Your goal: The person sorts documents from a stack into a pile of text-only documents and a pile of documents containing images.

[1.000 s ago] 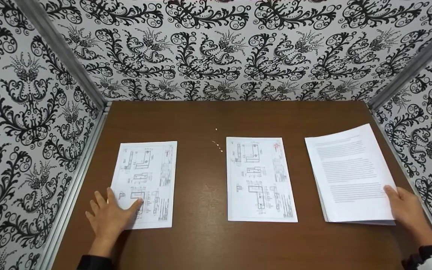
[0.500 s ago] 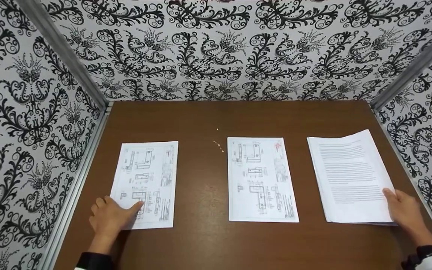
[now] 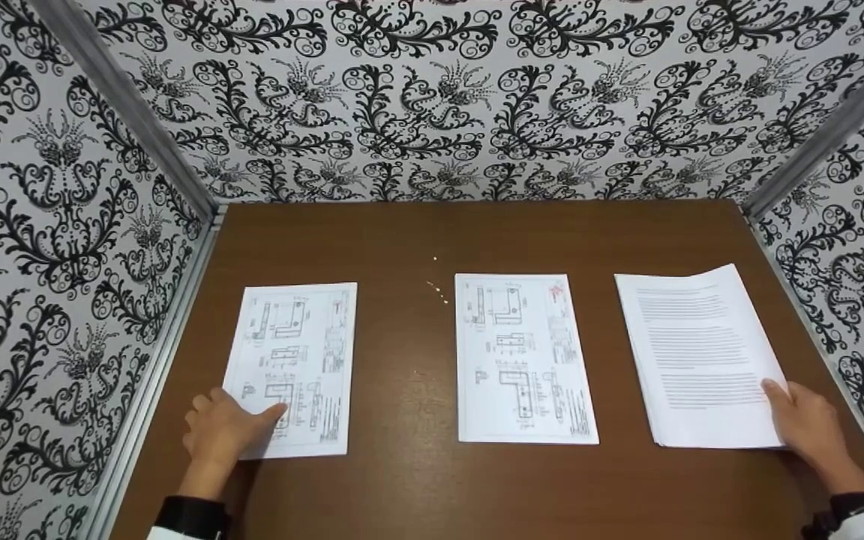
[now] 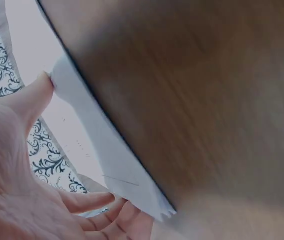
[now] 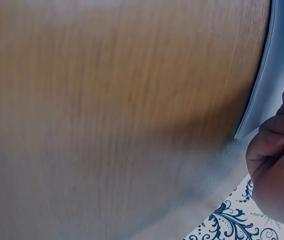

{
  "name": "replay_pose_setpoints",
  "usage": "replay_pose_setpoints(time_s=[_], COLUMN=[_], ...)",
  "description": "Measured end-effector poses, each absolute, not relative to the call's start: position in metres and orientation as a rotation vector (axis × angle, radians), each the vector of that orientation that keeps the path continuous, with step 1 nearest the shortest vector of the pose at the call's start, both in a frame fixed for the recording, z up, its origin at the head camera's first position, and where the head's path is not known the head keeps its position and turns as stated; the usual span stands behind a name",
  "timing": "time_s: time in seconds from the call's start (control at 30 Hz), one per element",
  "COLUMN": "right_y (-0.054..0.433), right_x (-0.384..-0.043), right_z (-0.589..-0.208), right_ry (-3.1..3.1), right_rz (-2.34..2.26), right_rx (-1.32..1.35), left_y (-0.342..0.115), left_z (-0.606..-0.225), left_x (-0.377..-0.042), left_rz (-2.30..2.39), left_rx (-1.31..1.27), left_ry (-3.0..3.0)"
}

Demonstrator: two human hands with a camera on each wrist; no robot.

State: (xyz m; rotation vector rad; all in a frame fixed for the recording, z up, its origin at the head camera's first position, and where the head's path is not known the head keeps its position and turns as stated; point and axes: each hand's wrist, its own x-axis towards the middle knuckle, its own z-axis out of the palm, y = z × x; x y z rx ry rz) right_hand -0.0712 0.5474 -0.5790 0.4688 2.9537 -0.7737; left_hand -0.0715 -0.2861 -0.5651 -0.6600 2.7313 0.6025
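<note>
In the head view, a thin stack of technical drawings (image 3: 312, 337) lies at the left. My left hand (image 3: 220, 431) holds its near left edge, thumb on top and fingers drawn in at the side. The left wrist view shows the thumb (image 4: 39, 97) pressing the paper and the fingers (image 4: 94, 205) meeting its edge. At the right, my right hand (image 3: 811, 424) grips the side of printed text sheets (image 3: 691, 352), thumb on top; their far right corner is raised. In the right wrist view, curled fingers (image 5: 274, 135) are beside the sheets' edge.
Another drawing stack (image 3: 526, 360) with a red mark lies between the hands, touched by neither. Small pale marks show on the brown table (image 3: 402, 420). Patterned walls (image 3: 432, 105) with metal frame posts (image 3: 814, 135) enclose the back and both sides.
My left fingers, spread a second ago, have drawn in at the stack's edge. The text sheets in my right hand have come down, their raised far corner now lower.
</note>
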Motion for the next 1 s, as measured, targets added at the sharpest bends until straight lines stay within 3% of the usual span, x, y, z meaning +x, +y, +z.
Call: replay_pose_setpoints(time_s=[0.63,1.0], right_y=[0.543,0.520], right_x=[-0.057,-0.032], right_z=[-0.575,-0.591], right_ry=[3.013,3.195], right_rz=[-0.579,-0.591], right_rx=[0.597,-0.142], left_y=[-0.293,-0.298], left_z=[-0.561,-0.551], left_x=[-0.075,-0.076], left_rz=[0.739,0.790], left_rx=[-0.710,-0.643], left_ry=[2.647,2.613])
